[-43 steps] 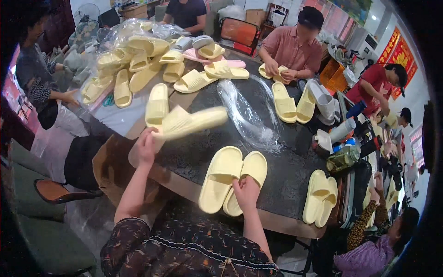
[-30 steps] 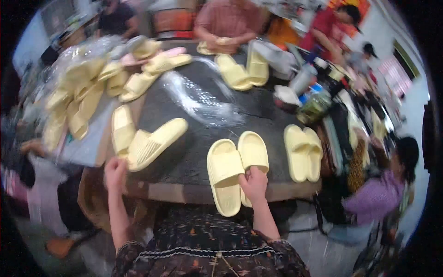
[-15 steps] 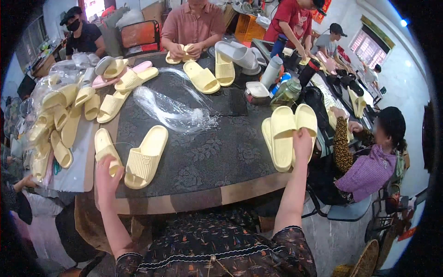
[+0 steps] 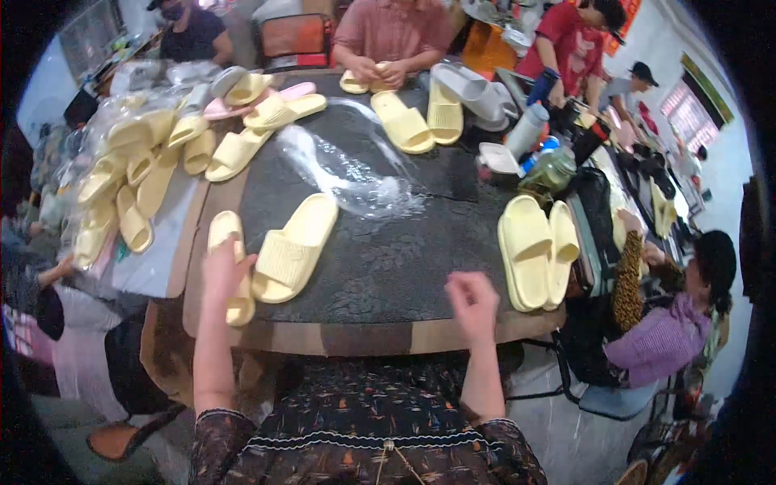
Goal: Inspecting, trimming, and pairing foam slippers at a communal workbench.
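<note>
My left hand (image 4: 223,273) is closed over the strap of a pale yellow slipper (image 4: 225,225) near the table's left front edge, hiding much of it. Beside it, to the right, lies a second yellow slipper (image 4: 293,252) with a ribbed strap, angled away from me. My right hand (image 4: 474,304) hovers above the front of the dark table, its fingers curled together; whether anything is between them I cannot make out. To the right of that hand rests a stack of yellow slippers (image 4: 529,257), with another yellow slipper (image 4: 563,252) against its right side.
A heap of yellow slippers and plastic bags (image 4: 129,158) covers the left side. Clear plastic strands (image 4: 347,182) lie mid-table. Further back are more yellow slippers (image 4: 402,123), grey slippers (image 4: 473,93), a bottle (image 4: 528,128) and a jar (image 4: 552,170). Co-workers sit or stand around the table.
My right hand has let go of the slippers at the right and moved left, toward me. My left hand stays at the left slipper. The whole view has shifted.
</note>
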A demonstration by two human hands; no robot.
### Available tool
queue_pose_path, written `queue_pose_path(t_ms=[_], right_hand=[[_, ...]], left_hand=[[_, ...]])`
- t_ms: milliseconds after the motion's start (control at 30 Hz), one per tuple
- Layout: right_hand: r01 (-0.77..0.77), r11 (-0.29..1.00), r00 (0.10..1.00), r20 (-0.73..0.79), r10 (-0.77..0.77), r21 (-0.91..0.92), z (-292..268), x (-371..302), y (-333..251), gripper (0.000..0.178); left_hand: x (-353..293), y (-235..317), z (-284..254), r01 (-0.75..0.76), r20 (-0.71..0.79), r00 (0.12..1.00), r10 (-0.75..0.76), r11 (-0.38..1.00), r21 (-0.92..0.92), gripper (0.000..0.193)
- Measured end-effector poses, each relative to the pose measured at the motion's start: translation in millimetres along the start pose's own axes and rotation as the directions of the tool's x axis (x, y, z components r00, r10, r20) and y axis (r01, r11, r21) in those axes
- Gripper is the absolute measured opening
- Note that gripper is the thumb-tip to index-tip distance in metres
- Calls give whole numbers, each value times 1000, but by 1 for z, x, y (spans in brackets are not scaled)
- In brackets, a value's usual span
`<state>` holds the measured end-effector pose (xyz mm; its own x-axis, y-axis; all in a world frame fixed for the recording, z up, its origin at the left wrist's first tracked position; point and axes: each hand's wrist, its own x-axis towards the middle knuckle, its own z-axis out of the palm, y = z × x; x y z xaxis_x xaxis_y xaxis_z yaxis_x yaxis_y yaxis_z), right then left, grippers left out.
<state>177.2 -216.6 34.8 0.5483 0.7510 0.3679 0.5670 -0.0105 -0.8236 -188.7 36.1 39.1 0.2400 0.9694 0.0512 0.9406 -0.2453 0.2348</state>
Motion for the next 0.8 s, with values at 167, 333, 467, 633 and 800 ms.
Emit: queue_pose_path(t_ms=[167, 333, 467, 633, 800], right_hand=[[9, 995, 820, 570, -62, 96, 75, -39, -30, 27], [199, 978, 782, 611, -118, -66, 96, -44, -56, 69], [300, 937, 848, 500, -175, -181, 92, -38, -52, 75], [331, 927, 865, 450, -224, -175, 79, -50, -55, 64], [316, 945, 757, 624, -195, -88, 78, -62, -68, 66]], left_hand=[[-20, 39, -7, 2, 196, 980, 45, 973, -232, 55], [-43, 57, -9, 242, 450, 671, 589, 400, -884, 61], [-45, 90, -34, -179, 331, 716, 615, 620, -764, 59], [-9, 96, 3, -622, -8, 726, 688, 651, -435, 55], [17, 111, 32, -734, 3, 634, 774, 603, -313, 43]])
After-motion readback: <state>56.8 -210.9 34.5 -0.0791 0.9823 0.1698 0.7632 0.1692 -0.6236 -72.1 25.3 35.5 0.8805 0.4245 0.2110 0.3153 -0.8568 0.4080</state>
